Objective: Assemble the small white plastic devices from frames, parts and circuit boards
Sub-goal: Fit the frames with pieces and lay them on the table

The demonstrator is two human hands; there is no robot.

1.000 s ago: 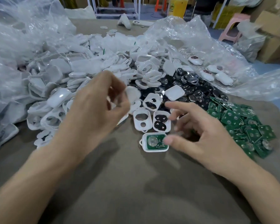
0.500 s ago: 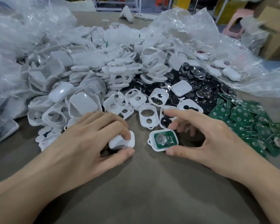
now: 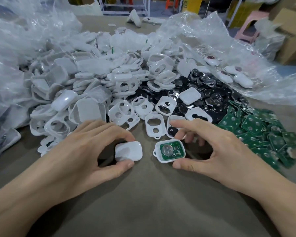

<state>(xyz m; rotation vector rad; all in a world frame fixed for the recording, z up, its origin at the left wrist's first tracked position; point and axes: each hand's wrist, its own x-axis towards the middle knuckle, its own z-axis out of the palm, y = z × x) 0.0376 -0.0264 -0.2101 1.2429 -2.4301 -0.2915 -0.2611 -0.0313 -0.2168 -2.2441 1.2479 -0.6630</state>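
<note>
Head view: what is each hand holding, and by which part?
Left hand pinches the smooth white plastic cover by its near and far edges. Right hand holds the white plastic frame carrying a green circuit board the same way.

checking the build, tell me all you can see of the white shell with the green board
The white shell is glossy plastic, rounded, with a small loop at its left corner, lying open side up on the brown table. A green board with a silver disc sits inside. The right hand pinches it, thumb on the near edge.
</note>
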